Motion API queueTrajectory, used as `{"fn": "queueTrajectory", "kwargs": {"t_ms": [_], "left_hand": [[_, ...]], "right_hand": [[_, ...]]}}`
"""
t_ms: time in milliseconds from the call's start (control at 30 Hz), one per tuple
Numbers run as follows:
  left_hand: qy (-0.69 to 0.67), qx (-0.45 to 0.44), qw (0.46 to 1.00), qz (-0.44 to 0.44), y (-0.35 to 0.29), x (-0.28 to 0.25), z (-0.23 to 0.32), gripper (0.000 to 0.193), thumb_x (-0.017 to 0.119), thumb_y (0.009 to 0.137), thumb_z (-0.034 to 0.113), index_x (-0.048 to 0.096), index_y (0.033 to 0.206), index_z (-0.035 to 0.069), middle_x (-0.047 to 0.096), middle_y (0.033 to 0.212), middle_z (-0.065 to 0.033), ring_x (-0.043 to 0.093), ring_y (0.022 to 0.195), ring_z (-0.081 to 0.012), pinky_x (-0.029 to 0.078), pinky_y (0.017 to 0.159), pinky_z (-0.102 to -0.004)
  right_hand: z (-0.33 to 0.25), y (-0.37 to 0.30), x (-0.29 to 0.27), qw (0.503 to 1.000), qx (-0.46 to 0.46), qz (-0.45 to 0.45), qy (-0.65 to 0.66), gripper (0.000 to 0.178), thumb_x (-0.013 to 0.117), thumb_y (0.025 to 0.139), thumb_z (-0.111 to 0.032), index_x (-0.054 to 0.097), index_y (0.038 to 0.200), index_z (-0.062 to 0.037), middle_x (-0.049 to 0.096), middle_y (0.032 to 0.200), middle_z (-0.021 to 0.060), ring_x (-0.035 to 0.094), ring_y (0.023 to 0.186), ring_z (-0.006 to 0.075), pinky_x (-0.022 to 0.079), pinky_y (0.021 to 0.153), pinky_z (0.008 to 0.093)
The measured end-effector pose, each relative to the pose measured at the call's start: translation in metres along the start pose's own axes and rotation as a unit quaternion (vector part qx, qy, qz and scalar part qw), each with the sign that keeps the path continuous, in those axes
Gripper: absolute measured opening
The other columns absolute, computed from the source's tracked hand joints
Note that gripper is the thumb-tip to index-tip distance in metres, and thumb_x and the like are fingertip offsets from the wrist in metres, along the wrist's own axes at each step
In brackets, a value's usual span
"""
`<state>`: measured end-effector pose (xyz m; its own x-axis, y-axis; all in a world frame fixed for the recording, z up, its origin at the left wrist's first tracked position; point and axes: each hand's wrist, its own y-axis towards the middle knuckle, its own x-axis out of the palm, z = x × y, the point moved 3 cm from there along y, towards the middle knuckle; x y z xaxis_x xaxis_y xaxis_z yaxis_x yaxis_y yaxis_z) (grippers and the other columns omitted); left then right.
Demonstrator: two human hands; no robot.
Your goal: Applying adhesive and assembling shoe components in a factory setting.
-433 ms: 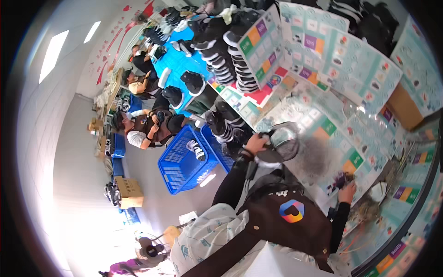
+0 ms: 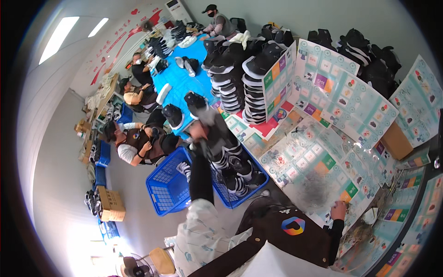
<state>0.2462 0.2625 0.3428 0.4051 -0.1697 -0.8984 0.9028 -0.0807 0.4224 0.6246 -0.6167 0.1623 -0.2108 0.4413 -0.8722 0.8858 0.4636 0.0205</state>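
My left hand (image 2: 199, 133) is stretched out over the stacked shoes at the left of the worktable, smeared by motion. Against its fingers is a blurred grey and dark shoe (image 2: 214, 119), which it appears to grip. Below it, several black shoes with striped white soles (image 2: 237, 180) fill a blue basket (image 2: 235, 201). At the near right of the worktable (image 2: 295, 157), my right hand (image 2: 339, 210) rests with curled fingers. Whatever it may hold is hidden. A grey dusty patch (image 2: 314, 191) lies on the printed table cover beside it.
Another blue basket (image 2: 161, 203) holds a striped shoe. Tall shoe stacks (image 2: 228, 92) stand behind, next to upright printed boards (image 2: 323, 76). Two shoes (image 2: 172, 116) sit on the blue table (image 2: 161, 83). Several people work along the left and back, one person (image 2: 134, 143) close by.
My left hand has swung left with the shoe, from above the worktable to the stacked shoes. My right hand has drawn slightly nearer. The view has shifted, showing more of the back wall.
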Motion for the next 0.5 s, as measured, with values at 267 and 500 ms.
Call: {"fn": "queueTrajectory", "kwargs": {"t_ms": [267,500], "left_hand": [[0.087,-0.060,0.975,0.193,0.413,-0.184,0.036,0.040,0.051,0.101,0.030,0.057,0.128,0.002,0.058,0.124,-0.0157,0.059,0.111,-0.0263,0.047,0.098,-0.0420],[-0.608,-0.177,0.774,-0.028,0.326,0.164,0.162,0.039,0.047,0.106,0.028,0.055,0.131,0.000,0.067,0.110,-0.0099,0.063,0.093,-0.0223,0.050,0.088,-0.0376]], "right_hand": [[0.011,-0.152,-0.030,0.958,0.134,0.246,-0.067,0.026,0.056,0.085,-0.009,0.069,0.107,-0.0051,0.068,0.103,0.0174,0.062,0.099,0.0400,0.050,0.086,0.0470],[0.064,-0.159,-0.115,0.799,0.456,0.390,0.030,0.028,0.070,0.085,-0.030,0.063,0.089,-0.0027,0.066,0.089,0.0180,0.063,0.092,0.0393,0.051,0.080,0.0507]]}}
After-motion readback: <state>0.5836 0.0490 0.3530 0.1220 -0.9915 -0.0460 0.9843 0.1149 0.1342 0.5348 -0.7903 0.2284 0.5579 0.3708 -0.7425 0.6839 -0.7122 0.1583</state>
